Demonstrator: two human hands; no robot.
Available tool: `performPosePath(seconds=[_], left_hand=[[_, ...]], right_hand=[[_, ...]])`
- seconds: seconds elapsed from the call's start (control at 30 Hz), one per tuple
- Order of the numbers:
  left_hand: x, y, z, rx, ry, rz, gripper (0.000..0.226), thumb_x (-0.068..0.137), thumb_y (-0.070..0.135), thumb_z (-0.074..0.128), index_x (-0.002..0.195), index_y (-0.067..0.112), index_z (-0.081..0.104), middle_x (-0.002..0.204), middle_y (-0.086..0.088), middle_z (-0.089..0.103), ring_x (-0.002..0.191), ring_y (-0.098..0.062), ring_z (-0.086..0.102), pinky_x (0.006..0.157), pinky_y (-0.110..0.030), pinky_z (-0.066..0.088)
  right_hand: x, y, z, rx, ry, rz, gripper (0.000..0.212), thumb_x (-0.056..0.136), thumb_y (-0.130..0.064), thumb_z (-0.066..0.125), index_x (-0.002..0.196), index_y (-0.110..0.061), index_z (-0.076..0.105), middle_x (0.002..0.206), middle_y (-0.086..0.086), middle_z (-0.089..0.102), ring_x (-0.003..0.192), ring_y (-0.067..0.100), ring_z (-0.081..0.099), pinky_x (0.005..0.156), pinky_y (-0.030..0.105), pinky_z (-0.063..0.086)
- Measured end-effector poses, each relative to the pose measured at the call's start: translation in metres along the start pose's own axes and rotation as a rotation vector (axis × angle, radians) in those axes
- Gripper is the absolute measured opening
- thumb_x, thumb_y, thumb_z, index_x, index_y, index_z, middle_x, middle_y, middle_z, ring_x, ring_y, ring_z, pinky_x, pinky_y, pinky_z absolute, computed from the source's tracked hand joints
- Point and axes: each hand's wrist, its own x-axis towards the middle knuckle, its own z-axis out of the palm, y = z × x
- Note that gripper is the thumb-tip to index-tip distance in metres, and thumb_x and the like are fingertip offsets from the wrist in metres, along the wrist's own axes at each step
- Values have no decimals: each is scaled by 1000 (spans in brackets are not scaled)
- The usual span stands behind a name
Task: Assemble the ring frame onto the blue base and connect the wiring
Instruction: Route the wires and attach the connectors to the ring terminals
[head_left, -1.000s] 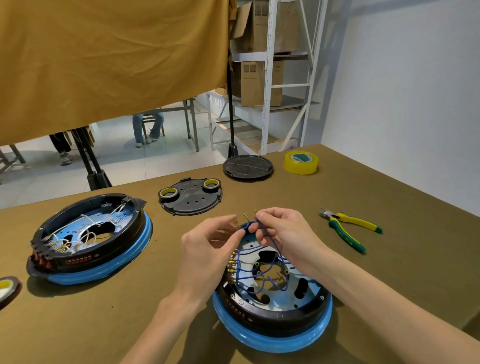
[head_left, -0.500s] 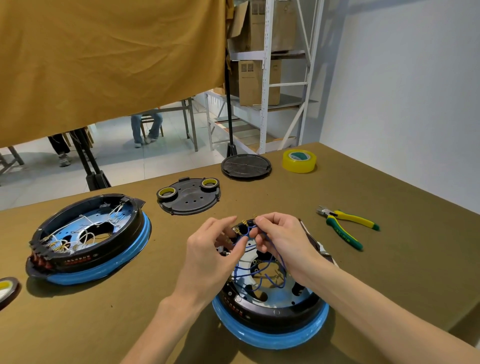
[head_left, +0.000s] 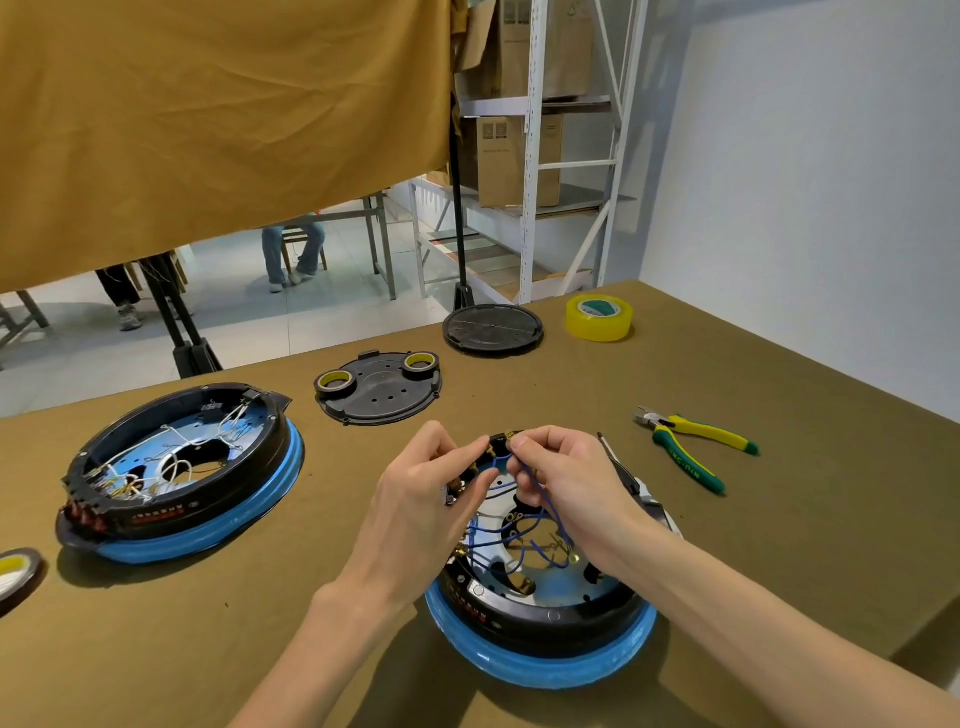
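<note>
A black ring frame (head_left: 550, 616) sits on a blue base (head_left: 545, 667) near the table's front edge. Blue wires (head_left: 540, 551) with brass terminals loop across its shiny inner plate. My right hand (head_left: 566, 478) pinches a blue wire end at the far rim of the frame. My left hand (head_left: 421, 499) pinches at the brass terminals on the same rim, fingertips almost meeting those of the right. The far part of the frame is hidden behind both hands.
A second ring frame on a blue base, with white wiring (head_left: 182, 478), stands at the left. Behind are a black cover plate with two tape rolls (head_left: 379, 387), a black disc (head_left: 492, 328), yellow tape (head_left: 599, 317). Green-yellow pliers (head_left: 696, 447) lie at the right.
Both hands have come down from above the far rim onto its terminals. The ring frame and blue base have tilted and shifted slightly under the hands.
</note>
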Motion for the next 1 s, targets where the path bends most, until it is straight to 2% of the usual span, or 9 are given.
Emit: performPosePath(seconds=[0.17,0.27,0.4,0.57,0.67,0.77,0.87,0.93,1.0], left_hand=[[0,-4,1,7,14,12,44,90,32,66,130,14,70,82,8,45,70,-8,43,60,-19,44],[-2,-7,3,-18,12,23,43,91,34,65,127,12,72,82,8,45,71,-9,46,60,-20,44],[-3,-14,6,-60,37,28,40,86,27,73,122,11,74,81,8,47,76,-4,49,62,-12,43],[-3,-18,8,-66,37,29,42,85,25,75,125,13,73,81,8,46,75,-4,49,62,-14,43],[-4,-22,4,-125,-111,-27,49,88,41,73,133,22,68,88,12,54,79,-10,57,67,-26,52],[-1,-31,-2,-174,-214,-166,52,90,66,61,129,34,69,100,21,60,97,-6,61,78,-22,51],[3,-43,-2,-187,-127,-315,31,100,50,52,116,33,72,104,23,63,102,2,60,80,-16,48],[1,-50,1,-148,-114,-393,22,103,33,54,118,33,70,109,24,62,102,8,58,79,-11,47],[-3,-57,5,-160,-168,-462,23,104,29,55,122,33,69,113,23,63,101,9,59,82,-13,50]], right_hand=[[-1,3,0,23,4,-1,10,101,-3,58,96,1,66,66,4,63,54,11,50,48,22,40],[-2,4,0,25,-11,1,10,101,-4,59,95,0,67,66,4,63,54,11,51,47,22,40],[0,8,-1,7,-16,2,10,101,-5,60,94,-1,67,66,4,64,54,11,51,47,21,41],[3,12,-4,13,-55,36,11,101,-6,60,94,-1,68,67,5,65,53,11,52,47,21,42],[8,9,-12,-87,-62,34,13,101,-8,60,93,-2,69,67,6,66,53,13,52,48,23,42],[18,0,-19,-240,-125,101,15,101,-10,61,93,0,70,68,6,65,54,14,49,47,22,39],[29,-11,-19,-437,-277,224,16,100,-10,63,96,3,72,71,9,65,51,12,51,45,21,41],[36,-15,-14,-535,-357,285,21,100,-10,63,103,9,71,72,10,66,50,11,53,44,21,44],[42,-15,-8,-587,-381,316,22,100,-8,62,107,12,68,71,10,66,48,12,54,43,21,46]])
